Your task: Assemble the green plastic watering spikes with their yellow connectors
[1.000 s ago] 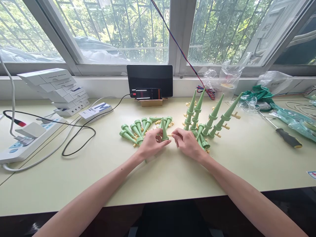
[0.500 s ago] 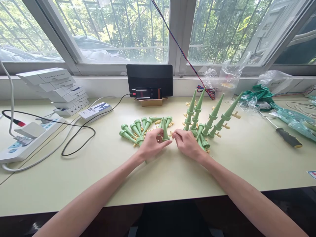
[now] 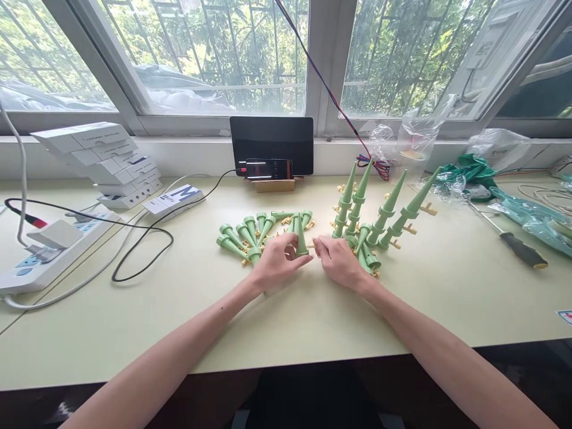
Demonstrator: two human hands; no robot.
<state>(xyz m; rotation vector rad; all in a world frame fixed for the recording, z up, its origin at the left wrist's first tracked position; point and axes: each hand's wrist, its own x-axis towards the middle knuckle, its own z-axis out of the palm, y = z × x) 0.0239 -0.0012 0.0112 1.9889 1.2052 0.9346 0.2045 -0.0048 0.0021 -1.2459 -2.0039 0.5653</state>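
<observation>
Between the thumb and fingers of my left hand [image 3: 279, 262], a green plastic watering spike [image 3: 301, 238] is held upright, tip up. My right hand [image 3: 339, 259] is closed in a pinch on a small yellow valve [image 3: 311, 245] that sticks out from the spike's right side; its outer end is hidden by the fingers. Left of and behind my left hand lies a fan of loose green spikes [image 3: 245, 231] with yellow valves. Beyond my right hand, several spikes stand stacked in tall columns [image 3: 386, 208], tips up. More spikes lie at their foot [image 3: 364, 244].
A screwdriver [image 3: 521, 247] and green plastic bags [image 3: 527, 211] lie at the right. A phone [image 3: 269, 169] leans against a dark tablet [image 3: 272, 140] at the back. White boxes [image 3: 118, 158], a power strip [image 3: 58, 256] and a black cable [image 3: 172, 235] occupy the left.
Both hands keep the same hold on the spike and its valve. They have shifted only a few pixels to the right, and the right fingertips sit slightly differently.
</observation>
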